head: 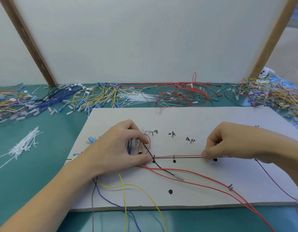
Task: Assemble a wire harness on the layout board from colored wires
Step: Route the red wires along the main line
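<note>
A white layout board lies flat on a teal tabletop, its near edge just short of the bottom of the view and its far edge close to heaps of loose wires. The left hand rests on the left half of the board, thumb and fingers curled together and pinching a red wire at a small peg; beside it the wire makes a loop. The right hand pinches the same red wire further right, so it runs taut and straight between the two hands, alongside a black wire. More red strands trail off the board's near right edge, and yellow wires and a blue wire hang over the near edge. The board's far half is mostly bare, with a few pegs and handwritten marks. White cable ties lie in a bundle on the tabletop left of the board. A white panel stands behind the heaps.
</note>
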